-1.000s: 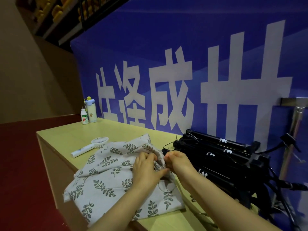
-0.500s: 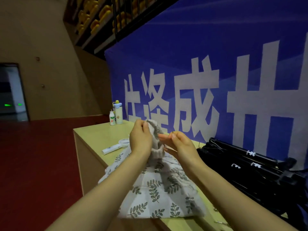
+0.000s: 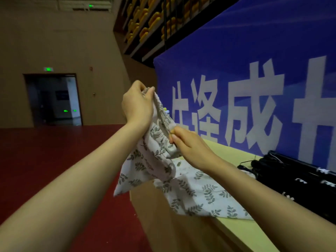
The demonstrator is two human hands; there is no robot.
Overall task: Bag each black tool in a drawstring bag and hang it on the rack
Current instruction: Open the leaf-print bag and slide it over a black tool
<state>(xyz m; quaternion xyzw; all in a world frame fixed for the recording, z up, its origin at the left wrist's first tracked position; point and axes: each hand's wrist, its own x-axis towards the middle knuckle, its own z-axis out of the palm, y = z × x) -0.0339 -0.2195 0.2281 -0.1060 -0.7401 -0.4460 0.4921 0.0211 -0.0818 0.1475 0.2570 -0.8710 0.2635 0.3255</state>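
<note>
A white drawstring bag with a grey leaf print [image 3: 156,160] hangs in the air over the table's left edge. My left hand [image 3: 138,104] pinches the gathered mouth of the bag at the top. My right hand [image 3: 189,146] grips the same gathered rim lower down and to the right. More leaf-print bags [image 3: 200,195] lie flat on the table below. A pile of black tools [image 3: 298,180] with small white labels lies at the right, against the blue banner. No rack is in view.
The yellow-green table [image 3: 241,233] runs from the lower right toward the blue banner with white characters [image 3: 236,88]. Red floor [image 3: 54,160] spreads to the left, with a dark doorway [image 3: 52,100] in the far wall. Shelves of yellow items [image 3: 151,17] hang overhead.
Both hands lifted one bag off the pile and raised it; the left hand went higher and the bag's mouth is stretched between the hands. The view swung left and upward.
</note>
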